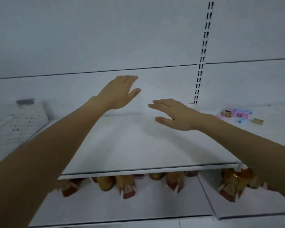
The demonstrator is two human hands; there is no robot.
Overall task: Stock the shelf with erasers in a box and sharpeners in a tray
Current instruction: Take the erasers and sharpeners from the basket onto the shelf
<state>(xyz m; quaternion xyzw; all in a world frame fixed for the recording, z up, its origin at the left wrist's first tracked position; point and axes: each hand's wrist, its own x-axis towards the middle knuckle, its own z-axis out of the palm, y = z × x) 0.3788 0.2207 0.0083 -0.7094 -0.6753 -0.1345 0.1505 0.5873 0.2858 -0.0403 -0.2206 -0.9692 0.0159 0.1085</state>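
1. Left hand and right hand are held out flat over the white shelf, palms down; each grip is spread and nothing is held.
2. No eraser box or sharpener tray is seen on the middle shelf section under the hands.
3. Small pink and blue packets, possibly the erasers or sharpeners, are seen loose on the shelf section to the right, well apart from both hands; too blurred to be told apart.
4. A white perforated panel is leaned at the far left.
5. Orange-and-red packaged goods are stocked on the shelf below.
6. Stocking is judged not yet begun.
7. Risk: loose packets could be knocked off the right section if swept at carelessly, since no container is holding them.
8. Risk: items could be mis-sorted, erasers and sharpeners being mixed in one small pile.
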